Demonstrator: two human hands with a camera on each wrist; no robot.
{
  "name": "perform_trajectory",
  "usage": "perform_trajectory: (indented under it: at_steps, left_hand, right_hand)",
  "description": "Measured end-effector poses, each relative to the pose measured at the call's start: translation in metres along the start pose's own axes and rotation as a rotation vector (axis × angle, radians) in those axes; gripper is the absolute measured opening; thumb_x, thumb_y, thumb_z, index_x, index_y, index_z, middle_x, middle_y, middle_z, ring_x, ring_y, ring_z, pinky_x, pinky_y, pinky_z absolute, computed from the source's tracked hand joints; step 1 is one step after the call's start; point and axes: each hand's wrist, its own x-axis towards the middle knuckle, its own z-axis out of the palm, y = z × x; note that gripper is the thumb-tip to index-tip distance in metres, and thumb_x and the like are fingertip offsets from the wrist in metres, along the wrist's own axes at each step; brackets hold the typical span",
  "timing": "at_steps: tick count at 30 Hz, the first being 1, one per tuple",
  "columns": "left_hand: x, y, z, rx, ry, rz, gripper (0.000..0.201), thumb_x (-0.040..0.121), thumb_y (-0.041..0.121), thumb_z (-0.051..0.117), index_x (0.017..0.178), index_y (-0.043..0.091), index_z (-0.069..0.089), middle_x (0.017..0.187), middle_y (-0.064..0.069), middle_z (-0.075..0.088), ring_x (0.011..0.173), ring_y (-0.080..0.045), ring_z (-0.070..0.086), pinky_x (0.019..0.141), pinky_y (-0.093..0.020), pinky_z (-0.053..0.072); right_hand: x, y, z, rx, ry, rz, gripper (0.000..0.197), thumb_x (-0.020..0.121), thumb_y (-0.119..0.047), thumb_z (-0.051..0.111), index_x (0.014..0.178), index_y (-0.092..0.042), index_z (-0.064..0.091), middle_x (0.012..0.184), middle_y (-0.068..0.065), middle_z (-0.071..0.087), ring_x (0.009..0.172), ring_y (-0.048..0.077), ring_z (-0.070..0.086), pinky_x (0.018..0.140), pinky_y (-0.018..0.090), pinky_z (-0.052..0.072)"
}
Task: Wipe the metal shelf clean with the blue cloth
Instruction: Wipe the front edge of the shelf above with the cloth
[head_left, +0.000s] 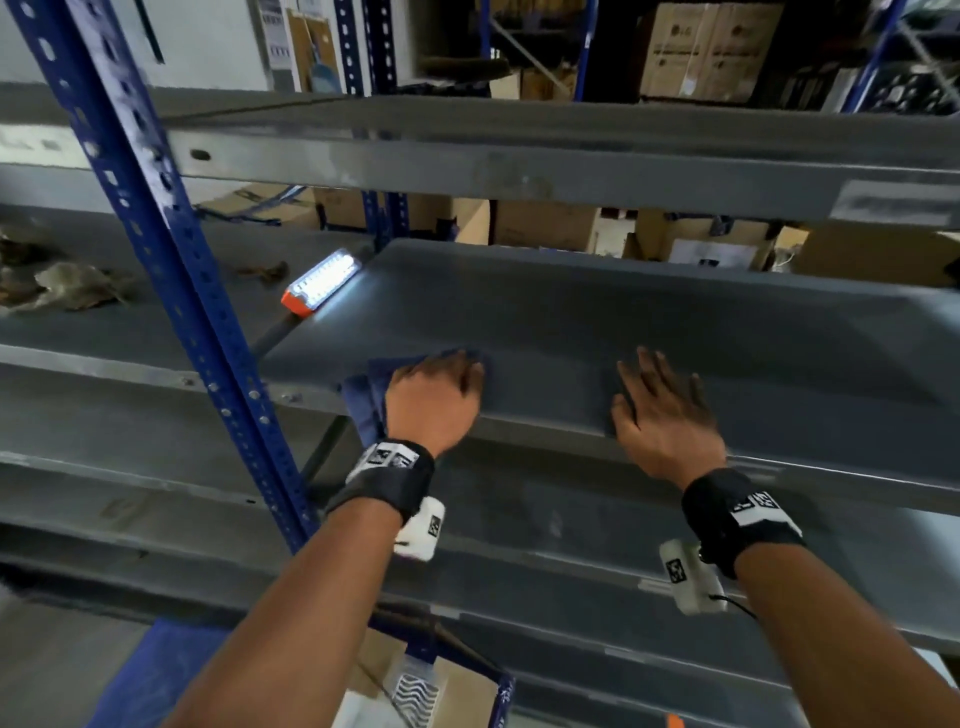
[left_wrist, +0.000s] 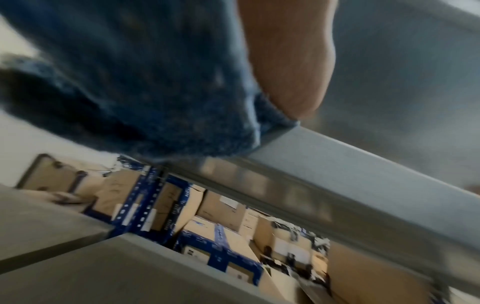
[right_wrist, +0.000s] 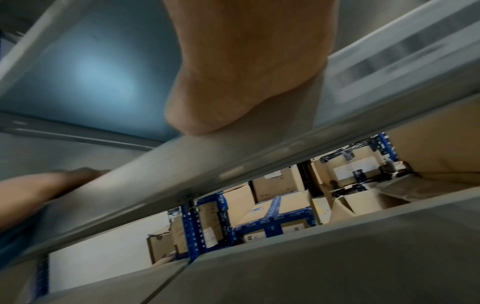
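The grey metal shelf runs across the middle of the head view at chest height. My left hand sits near its front left corner with fingers curled over the bunched blue cloth, pressing it on the shelf; part of the cloth hangs over the front edge. In the left wrist view the cloth fills the upper left beside my palm heel. My right hand lies flat on the shelf to the right, fingers spread, holding nothing. Its palm heel rests at the shelf's front lip.
A lit LED lamp with an orange end lies at the shelf's left edge. A blue perforated upright stands left of my left hand. Another grey shelf hangs close above. Crumpled debris lies on the neighbouring shelf; cardboard boxes stand behind.
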Motion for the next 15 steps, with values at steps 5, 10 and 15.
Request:
perform_trajectory:
  at_steps: [5, 10, 15]
  left_hand:
    - [-0.003, 0.052, 0.007, 0.034, -0.035, 0.009, 0.040, 0.102, 0.034, 0.030, 0.112, 0.019, 0.066, 0.116, -0.003, 0.069, 0.111, -0.030, 0.060, 0.082, -0.043, 0.045]
    - [-0.023, 0.133, -0.006, -0.202, -0.019, 0.285, 0.044, 0.101, 0.043, 0.035, 0.130, 0.026, 0.064, 0.131, 0.005, 0.067, 0.123, -0.018, 0.061, 0.100, -0.036, 0.051]
    - [-0.004, 0.056, -0.002, 0.086, -0.052, 0.150, 0.044, 0.101, 0.032, 0.029, 0.118, 0.015, 0.066, 0.112, -0.012, 0.072, 0.097, -0.035, 0.070, 0.075, -0.044, 0.058]
  right_hand:
    - [-0.005, 0.031, -0.002, 0.028, 0.001, 0.040, 0.067, 0.090, -0.051, 0.013, 0.146, -0.024, 0.039, 0.162, 0.000, 0.028, 0.151, 0.019, 0.023, 0.120, 0.051, 0.023]
    - [-0.005, 0.034, -0.008, 0.025, -0.054, -0.008, 0.054, 0.099, -0.041, 0.026, 0.147, -0.020, 0.042, 0.160, 0.001, 0.033, 0.148, 0.018, 0.030, 0.117, 0.045, 0.026]
    - [-0.023, 0.085, -0.013, 0.003, -0.024, 0.013, 0.061, 0.096, -0.044, 0.020, 0.147, -0.022, 0.043, 0.158, -0.002, 0.038, 0.146, 0.018, 0.035, 0.116, 0.045, 0.031]
